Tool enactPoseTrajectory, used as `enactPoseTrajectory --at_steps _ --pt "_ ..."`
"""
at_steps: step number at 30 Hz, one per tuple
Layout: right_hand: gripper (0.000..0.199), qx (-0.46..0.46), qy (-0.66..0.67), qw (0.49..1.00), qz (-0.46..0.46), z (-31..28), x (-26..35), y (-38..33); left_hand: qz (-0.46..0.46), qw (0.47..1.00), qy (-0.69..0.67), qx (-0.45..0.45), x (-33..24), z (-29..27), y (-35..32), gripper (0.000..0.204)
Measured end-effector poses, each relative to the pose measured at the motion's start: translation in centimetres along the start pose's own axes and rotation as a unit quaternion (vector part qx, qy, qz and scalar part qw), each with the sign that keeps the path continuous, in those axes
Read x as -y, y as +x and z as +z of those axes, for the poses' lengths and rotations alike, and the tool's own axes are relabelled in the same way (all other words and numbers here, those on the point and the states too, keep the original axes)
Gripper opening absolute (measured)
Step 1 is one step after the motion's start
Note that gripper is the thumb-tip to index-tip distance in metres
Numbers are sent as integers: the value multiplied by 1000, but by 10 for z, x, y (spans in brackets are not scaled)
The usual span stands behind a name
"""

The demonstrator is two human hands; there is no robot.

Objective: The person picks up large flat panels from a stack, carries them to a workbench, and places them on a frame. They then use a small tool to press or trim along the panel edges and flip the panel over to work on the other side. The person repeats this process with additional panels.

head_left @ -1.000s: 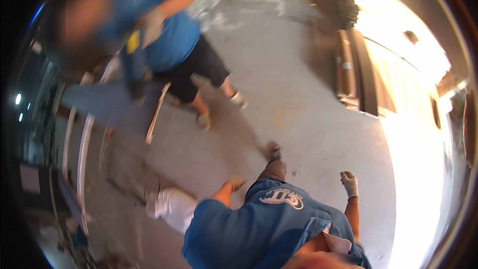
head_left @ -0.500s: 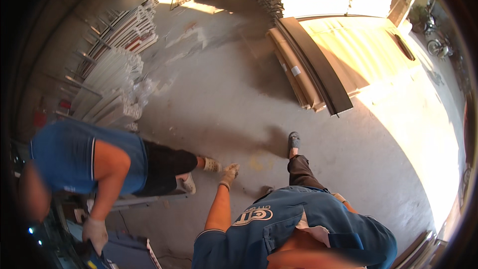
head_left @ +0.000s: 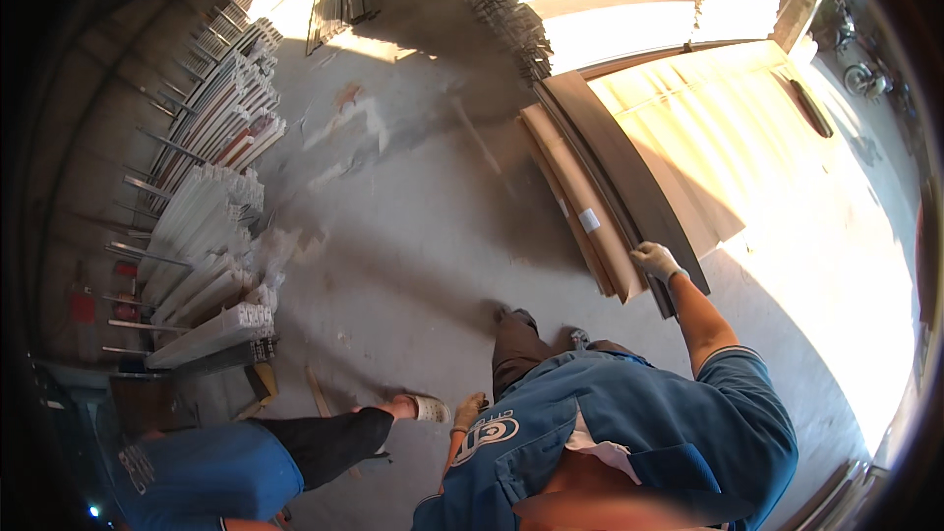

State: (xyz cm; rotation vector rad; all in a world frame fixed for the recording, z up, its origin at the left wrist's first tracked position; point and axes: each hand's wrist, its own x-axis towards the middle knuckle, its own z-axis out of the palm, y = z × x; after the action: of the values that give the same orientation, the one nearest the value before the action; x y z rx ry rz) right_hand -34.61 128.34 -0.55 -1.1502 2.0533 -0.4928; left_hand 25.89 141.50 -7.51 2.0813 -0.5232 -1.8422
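My right hand (head_left: 657, 261), in a pale work glove, reaches out over the near end of a long dark brown panel (head_left: 644, 192). Its fingers are stretched out over the panel's left edge; whether they press on it cannot be made out. Left of the panel lie long brown cardboard pieces (head_left: 588, 221), one with a white label. My left hand (head_left: 470, 411), gloved too, hangs by my left thigh with loosely bent fingers and nothing visible in it.
Large cardboard sheets (head_left: 678, 113) lie right of the panel in strong sunlight. Along the left stand racks of stacked white profiles (head_left: 202, 236) with projecting metal bars. A co-worker in a blue shirt (head_left: 211, 472) bends at the lower left, one shoe (head_left: 431, 408) near my left hand.
My right hand has come up from my side and reached forward to the dark panel. I have stepped nearer to the panel and cardboard. The co-worker appears lower in the picture.
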Motion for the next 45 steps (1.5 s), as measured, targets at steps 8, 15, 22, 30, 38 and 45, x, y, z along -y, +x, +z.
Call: enactPoseTrajectory --at_steps 8,15,22,30,38,45 --pt "40 13 94 995 16 32 141 172 -3 995 -1 -97 -203 -90 88 26" --pt "38 81 112 955 261 70 127 185 40 994 96 33 -497 -35 241 21" --pt "33 157 148 917 335 102 162 250 185 972 121 77 -734 52 300 24" --pt "35 7 -139 989 55 34 265 527 83 980 147 103 -845 107 381 38" --pt "38 -80 96 991 53 -79 469 722 -60 991 110 43 -978 112 432 55" --pt "28 -163 323 931 44 -95 593 829 0 974 -68 215 -1216 178 549 21"
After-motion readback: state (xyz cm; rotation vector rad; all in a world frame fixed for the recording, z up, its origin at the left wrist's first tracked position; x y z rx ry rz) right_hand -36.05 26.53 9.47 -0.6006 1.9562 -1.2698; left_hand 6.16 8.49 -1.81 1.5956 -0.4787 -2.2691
